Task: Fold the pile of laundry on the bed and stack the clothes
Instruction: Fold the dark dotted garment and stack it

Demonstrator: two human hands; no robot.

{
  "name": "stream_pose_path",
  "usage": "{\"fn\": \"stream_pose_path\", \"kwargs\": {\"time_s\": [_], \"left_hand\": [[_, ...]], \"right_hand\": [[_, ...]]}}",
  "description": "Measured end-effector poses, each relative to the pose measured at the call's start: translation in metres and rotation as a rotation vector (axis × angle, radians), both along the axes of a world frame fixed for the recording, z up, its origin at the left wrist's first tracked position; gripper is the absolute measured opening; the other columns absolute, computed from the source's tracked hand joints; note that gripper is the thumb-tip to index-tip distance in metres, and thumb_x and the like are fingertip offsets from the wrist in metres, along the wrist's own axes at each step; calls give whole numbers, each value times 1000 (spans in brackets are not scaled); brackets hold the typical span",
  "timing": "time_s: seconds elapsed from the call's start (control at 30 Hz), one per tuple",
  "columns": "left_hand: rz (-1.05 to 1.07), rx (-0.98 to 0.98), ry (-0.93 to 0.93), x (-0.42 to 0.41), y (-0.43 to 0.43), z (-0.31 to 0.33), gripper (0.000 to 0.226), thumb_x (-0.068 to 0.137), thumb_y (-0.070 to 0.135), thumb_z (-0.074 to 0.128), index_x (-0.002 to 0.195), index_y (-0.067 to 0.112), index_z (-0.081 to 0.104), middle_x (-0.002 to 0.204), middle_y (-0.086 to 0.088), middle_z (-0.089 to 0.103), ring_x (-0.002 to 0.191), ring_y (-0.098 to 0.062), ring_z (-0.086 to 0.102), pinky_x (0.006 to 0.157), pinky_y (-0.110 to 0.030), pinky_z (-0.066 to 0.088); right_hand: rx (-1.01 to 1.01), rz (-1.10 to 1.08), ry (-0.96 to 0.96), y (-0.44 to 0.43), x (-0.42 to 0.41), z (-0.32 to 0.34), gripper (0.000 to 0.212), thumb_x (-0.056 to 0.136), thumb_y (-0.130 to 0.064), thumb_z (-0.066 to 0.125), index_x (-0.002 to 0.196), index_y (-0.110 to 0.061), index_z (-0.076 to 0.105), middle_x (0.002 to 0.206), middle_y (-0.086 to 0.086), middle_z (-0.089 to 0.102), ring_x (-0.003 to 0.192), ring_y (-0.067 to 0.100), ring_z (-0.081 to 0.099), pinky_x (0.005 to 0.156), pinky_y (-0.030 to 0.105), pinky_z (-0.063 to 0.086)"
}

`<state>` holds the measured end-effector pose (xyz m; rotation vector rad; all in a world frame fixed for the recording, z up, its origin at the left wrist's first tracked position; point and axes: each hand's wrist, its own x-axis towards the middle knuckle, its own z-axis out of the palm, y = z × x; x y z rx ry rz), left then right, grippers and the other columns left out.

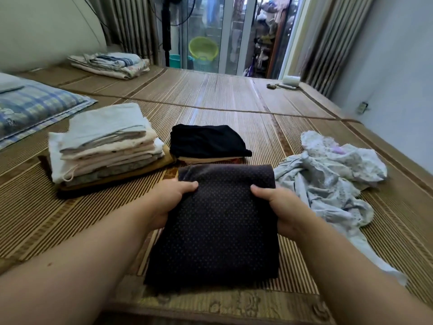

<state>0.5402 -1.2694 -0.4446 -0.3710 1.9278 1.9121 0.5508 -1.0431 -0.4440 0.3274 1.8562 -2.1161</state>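
Where a woven mat covers it, bed (234, 102) fills most of the view, running out to a glass door with curtains on both sides.

Dark cloth (218, 231): dotted, folded to a long rectangle, lying at the near middle of the bed between both forearms. Far end rounded over in a fold, just in front of the black stack; contact there cannot be told.

Light stack (105, 146): left of the dark cloth, well apart from it. Many folded pieces, white and cream on top, grey and brown at the base.

Loose pile (328, 172): pale floral garments, unfolded and crumpled, on the right. Its near edge lies just beside the dark cloth's right side.

Pillow (35, 106): blue check, far left, behind the light stack.

Black stack (206, 141): low, a black piece on top of a tan one, just right of the light stack.

Bedding (110, 64): folded, at the far left corner by the curtain.

Left hand (168, 202): grips the dark cloth's left edge, thumb on top, fingers hidden beneath.

Right hand (281, 207): grips the right edge the same way, thumb on top.

Basin (203, 48): green, beyond the glass door.
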Motion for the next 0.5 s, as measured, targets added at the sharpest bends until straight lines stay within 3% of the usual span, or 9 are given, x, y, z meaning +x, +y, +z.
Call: {"fn": "stream_pose_path", "kwargs": {"time_s": [0.1,0.17,0.3,0.37,0.43,0.5], "left_hand": [[-6,69,224,-8,3,47,19,98,11,49,112,10,62,96,-11,71,83,-24,68,79,-36,57],[-2,50,373,-17,4,89,16,98,11,48,106,12,62,94,-10,71,80,-21,69,69,-32,60],[5,-46,669,-29,3,157,12,96,14,55,104,19,61,107,-5,69,101,-20,67,91,-35,54],[-22,-54,775,-26,1,169,13,97,13,54,104,22,61,108,-2,69,101,-14,67,90,-28,54],[-75,-95,821,-16,-2,164,17,96,12,53,102,26,60,107,1,68,97,-9,66,86,-23,54],[-131,-97,751,-8,-7,141,17,91,14,60,104,24,62,107,-4,70,99,-16,67,90,-33,54]], "right_hand": [[57,-40,250,1,-14,44,13,93,-9,57,102,-4,65,94,12,72,81,25,69,78,38,60],[88,-60,409,0,-24,82,9,92,-11,59,98,-8,65,97,12,71,87,26,69,83,39,58],[61,-103,655,3,-42,138,21,89,-18,65,109,-11,63,114,12,69,105,27,67,91,41,54],[29,-98,730,6,-38,146,31,81,-26,70,109,-14,64,114,10,69,106,25,67,92,39,54],[41,-89,737,11,-29,138,29,82,-23,67,108,-13,63,111,6,71,103,20,68,89,33,55],[66,-71,688,16,-19,114,17,86,-13,64,104,-14,63,101,2,73,97,18,69,86,30,56]]}}
